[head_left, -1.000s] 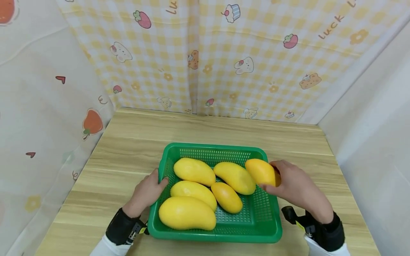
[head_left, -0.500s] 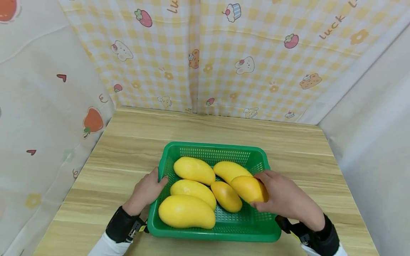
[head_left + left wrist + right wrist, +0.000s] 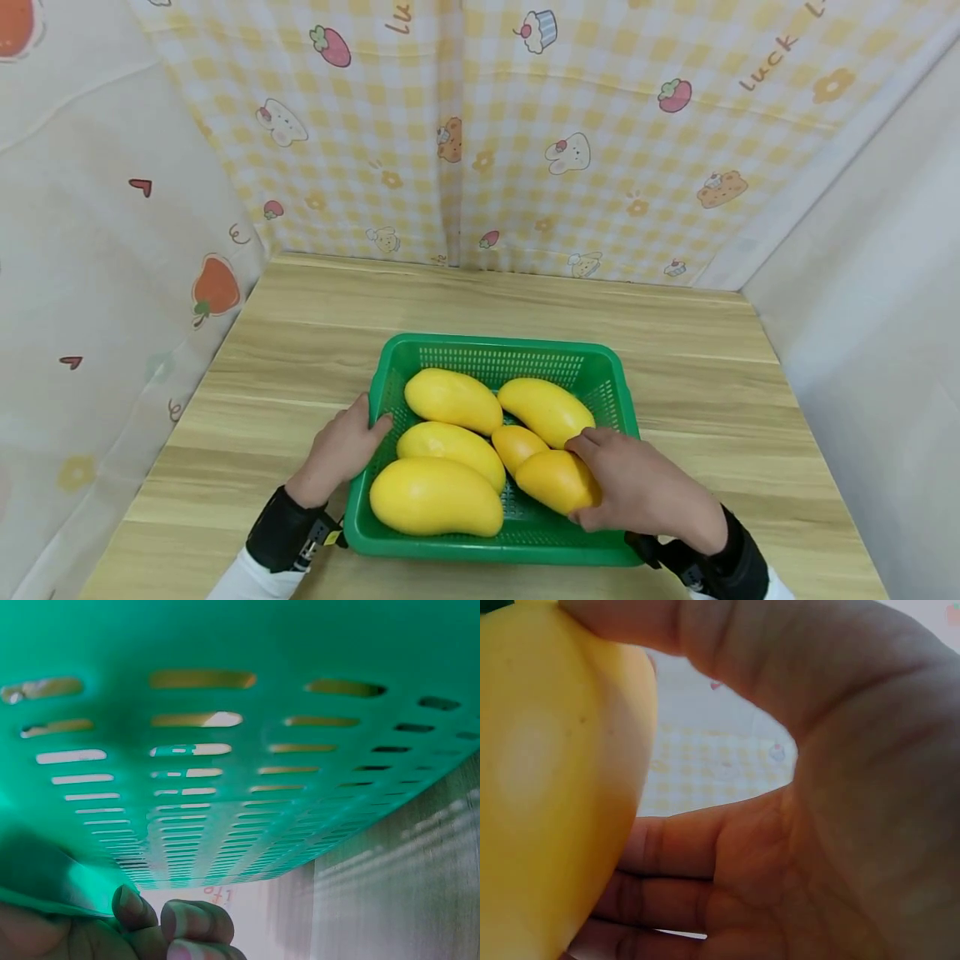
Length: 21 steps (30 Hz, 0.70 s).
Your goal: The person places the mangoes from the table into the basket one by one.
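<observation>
A green slotted basket (image 3: pixel 609 379) stands on the wooden table and holds several yellow mangoes. My right hand (image 3: pixel 633 487) grips one orange-yellow mango (image 3: pixel 553 481) low in the basket's front right part, fingers and thumb curled round it; up close the mango (image 3: pixel 547 787) fills the left of the right wrist view. My left hand (image 3: pixel 341 446) holds the basket's left rim, thumb over the edge. In the left wrist view the basket wall (image 3: pixel 240 750) fills the picture and my fingers (image 3: pixel 187 926) curl beneath it.
The wooden table (image 3: pixel 525 304) is enclosed by patterned cloth at the back and left and a plain white wall at the right. Bare tabletop lies behind and on both sides of the basket.
My right hand has carried the mango from the basket's right rim leftward and down into the basket's front right part. The left hand has stayed on the left rim.
</observation>
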Motion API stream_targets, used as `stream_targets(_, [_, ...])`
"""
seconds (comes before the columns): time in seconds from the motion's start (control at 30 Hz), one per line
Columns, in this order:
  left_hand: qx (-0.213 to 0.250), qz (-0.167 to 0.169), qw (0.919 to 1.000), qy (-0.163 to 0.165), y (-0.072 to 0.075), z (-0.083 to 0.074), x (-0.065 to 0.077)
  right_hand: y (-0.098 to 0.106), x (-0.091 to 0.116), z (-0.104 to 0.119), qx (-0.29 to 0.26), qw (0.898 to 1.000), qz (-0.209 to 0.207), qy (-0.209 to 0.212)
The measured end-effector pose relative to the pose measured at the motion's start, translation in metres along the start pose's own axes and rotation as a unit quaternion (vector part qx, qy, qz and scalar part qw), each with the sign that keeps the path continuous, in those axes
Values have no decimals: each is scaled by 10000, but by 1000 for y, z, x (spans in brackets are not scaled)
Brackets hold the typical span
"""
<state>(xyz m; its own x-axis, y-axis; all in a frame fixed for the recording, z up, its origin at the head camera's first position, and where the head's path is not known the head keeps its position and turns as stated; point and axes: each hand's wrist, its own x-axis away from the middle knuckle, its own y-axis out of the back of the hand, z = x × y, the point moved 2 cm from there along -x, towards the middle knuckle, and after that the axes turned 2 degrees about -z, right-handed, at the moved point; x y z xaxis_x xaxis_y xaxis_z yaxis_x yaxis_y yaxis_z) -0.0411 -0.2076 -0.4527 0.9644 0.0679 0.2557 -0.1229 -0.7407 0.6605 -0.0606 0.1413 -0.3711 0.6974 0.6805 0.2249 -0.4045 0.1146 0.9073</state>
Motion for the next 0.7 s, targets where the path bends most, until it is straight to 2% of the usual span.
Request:
stream_targets(0.1, [37,-11,10000,-3,-1,1,0,-4,-1,2,-9,9998,184,17])
stream_targets(0.7, [109,15,9999,-26,0,0,1,-24,-5,9,143,9978,653,54])
